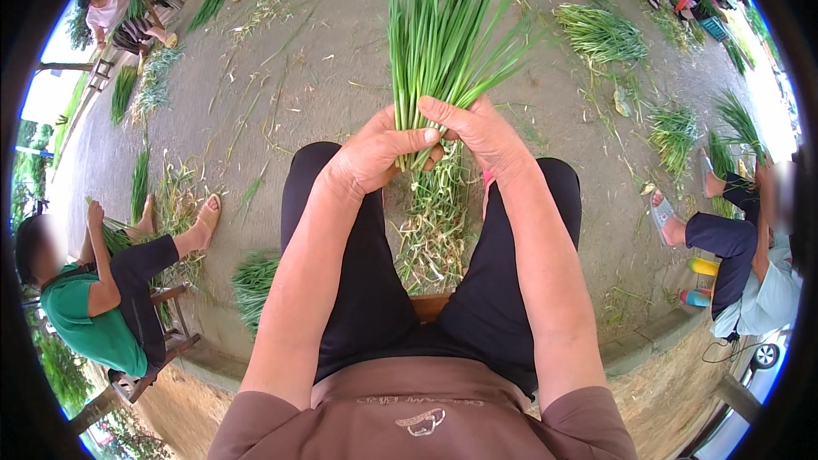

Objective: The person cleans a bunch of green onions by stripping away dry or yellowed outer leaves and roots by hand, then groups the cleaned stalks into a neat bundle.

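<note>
My left hand [375,152] and my right hand [477,132] meet above my knees, both closed around the lower stems of a bunch of long green chives [439,34]. The leaves fan upward and away from me. My left thumb lies across the stems and touches my right fingers. Below my hands, between my black-trousered legs, lies a heap of pale trimmings [434,226] on the concrete ground.
A person in a green shirt [94,307] sits on a wooden stool at my left, another seated person [750,264] at my right. Bundles of chives [601,34] lie around the concrete ground [281,111], one pile [254,281] by my left leg. More people sit farther off.
</note>
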### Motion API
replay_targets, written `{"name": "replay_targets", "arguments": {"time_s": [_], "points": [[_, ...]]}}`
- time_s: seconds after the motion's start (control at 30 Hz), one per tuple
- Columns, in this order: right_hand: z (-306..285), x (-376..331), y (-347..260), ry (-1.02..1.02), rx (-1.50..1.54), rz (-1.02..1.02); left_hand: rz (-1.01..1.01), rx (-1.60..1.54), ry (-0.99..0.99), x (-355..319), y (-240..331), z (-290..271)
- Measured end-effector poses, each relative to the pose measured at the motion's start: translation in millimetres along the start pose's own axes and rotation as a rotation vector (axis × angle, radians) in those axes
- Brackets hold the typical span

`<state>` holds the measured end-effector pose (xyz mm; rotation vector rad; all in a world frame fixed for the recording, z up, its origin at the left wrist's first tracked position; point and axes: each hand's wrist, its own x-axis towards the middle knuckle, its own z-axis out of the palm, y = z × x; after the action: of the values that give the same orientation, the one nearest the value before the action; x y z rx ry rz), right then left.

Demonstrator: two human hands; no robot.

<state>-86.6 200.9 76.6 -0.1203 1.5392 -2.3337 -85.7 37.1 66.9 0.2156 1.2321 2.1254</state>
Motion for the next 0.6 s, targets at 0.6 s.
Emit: {"name": "replay_targets", "arguments": {"time_s": [0.6], "points": [[-12.9,5.7,7.8,0.139,-0.201,0.019,0.142,-0.464,0.606,-6.6,9.2,-76.7]]}}
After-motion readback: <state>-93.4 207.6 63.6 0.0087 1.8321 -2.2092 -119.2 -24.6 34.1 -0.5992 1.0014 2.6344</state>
